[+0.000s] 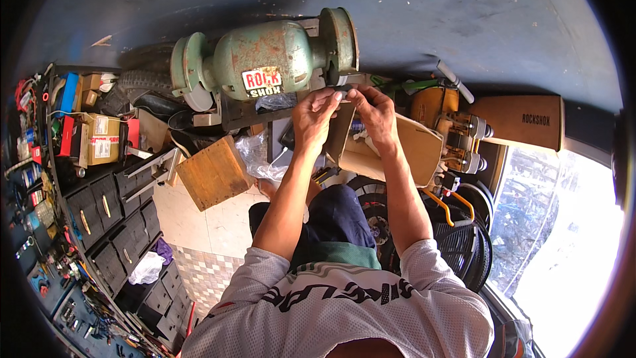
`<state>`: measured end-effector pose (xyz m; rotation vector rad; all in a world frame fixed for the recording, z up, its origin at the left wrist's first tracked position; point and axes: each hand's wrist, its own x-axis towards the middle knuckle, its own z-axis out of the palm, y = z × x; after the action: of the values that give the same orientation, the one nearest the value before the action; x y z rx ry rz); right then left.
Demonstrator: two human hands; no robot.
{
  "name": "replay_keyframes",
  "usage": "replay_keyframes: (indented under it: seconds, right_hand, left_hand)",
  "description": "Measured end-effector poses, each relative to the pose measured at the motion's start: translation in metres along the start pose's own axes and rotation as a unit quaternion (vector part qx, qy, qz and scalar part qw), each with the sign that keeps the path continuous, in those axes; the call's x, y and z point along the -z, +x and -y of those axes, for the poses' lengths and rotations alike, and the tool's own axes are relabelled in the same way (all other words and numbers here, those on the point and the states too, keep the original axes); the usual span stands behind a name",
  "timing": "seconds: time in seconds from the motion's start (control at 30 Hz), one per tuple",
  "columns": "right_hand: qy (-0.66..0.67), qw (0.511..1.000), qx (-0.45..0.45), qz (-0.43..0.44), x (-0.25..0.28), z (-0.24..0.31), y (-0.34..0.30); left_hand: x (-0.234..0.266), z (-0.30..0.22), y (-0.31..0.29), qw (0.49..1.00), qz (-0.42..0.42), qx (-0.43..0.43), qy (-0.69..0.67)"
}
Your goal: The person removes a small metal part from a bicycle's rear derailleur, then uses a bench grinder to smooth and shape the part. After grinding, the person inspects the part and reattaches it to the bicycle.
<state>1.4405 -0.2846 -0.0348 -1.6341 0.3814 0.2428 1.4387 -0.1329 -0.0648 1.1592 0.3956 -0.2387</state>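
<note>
A worn green bench grinder (262,59) stands ahead of me, with a round wheel guard at each end. Just below its right guard (339,46), both hands meet at the fingertips. My left hand (311,120) is closed, thumb and fingers pinched together. Facing it, my right hand (377,118) pinches from the other side. Between them shows a bit of a small dark piece, too covered by fingers to name. Whether it touches the grinding wheel, I cannot tell. An open cardboard box (417,149) lies under my right wrist.
A wooden box (215,172) sits left of my legs. Black drawers (99,209) and a crowded tool wall (40,225) line the left side. Yellow-handled equipment (457,142), a brown carton (520,120) and black wheel rims (464,245) stand at right. A blue wall (424,13) rises behind the grinder.
</note>
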Motion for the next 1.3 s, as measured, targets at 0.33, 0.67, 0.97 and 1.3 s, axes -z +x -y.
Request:
replay_keyframes:
  seconds: [0.33, 0.67, 0.97, 1.3]
  right_hand:
    - [-0.002, 1.0, 0.012, -0.007, -0.001, -0.007, 0.006]
    - [-0.013, 1.0, 0.011, -0.007, -0.002, -0.005, 0.008]
    - [-0.018, 1.0, -0.017, -0.006, -0.002, -0.003, 0.009]
    - [-0.021, 1.0, -0.006, -0.008, -0.002, -0.007, 0.011]
  left_hand:
    - [-0.001, 0.003, 0.003, 1.0, -0.004, 0.013, 0.0]
    - [0.0, 0.005, 0.006, 1.0, -0.008, 0.016, -0.003]
    - [-0.002, 0.004, 0.006, 1.0, -0.015, 0.022, -0.007]
    - [-0.002, 0.003, 0.007, 0.999, -0.017, 0.029, 0.003]
